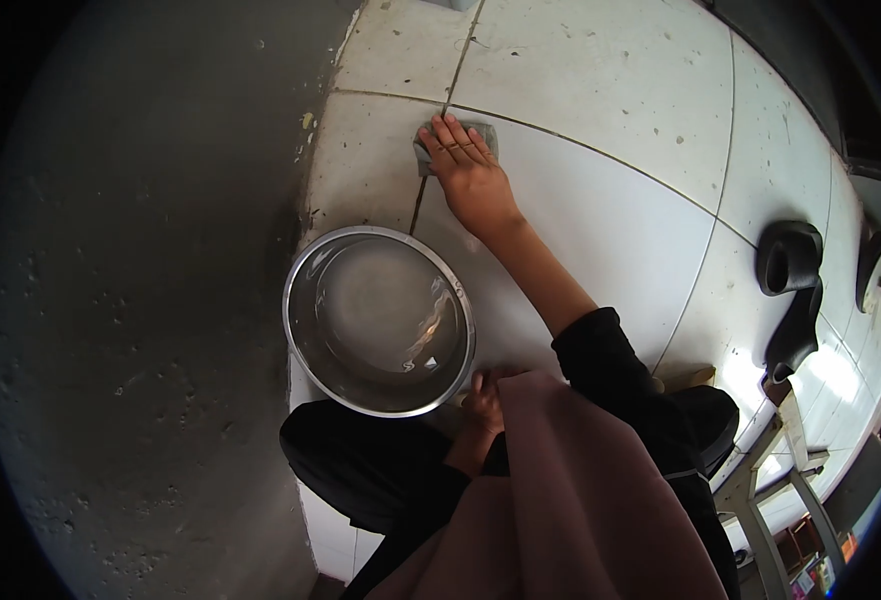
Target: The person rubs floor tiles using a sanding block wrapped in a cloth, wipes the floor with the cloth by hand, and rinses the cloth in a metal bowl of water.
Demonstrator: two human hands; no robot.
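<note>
My right hand (pixel 468 172) lies flat on a grey cloth (pixel 484 133), pressing it against the white tiled floor (pixel 600 240) over a dark joint between tiles. Its fingers are stretched forward, close together. Below and left of that hand stands a round metal basin (pixel 305 362) with clear liquid in it. My left hand (pixel 482 402) is near my knees, just beyond the basin's lower right rim. Its fingers look curled, and part of it is covered by the pinkish-brown fabric; what it holds, if anything, is hidden.
A dark grey wall (pixel 150 300) runs along the left, close beside the basin. Dark specks dot the upper tiles. At the right a black curved object (pixel 792 290) lies on the floor, with a pale wooden frame (pixel 760 490) below it.
</note>
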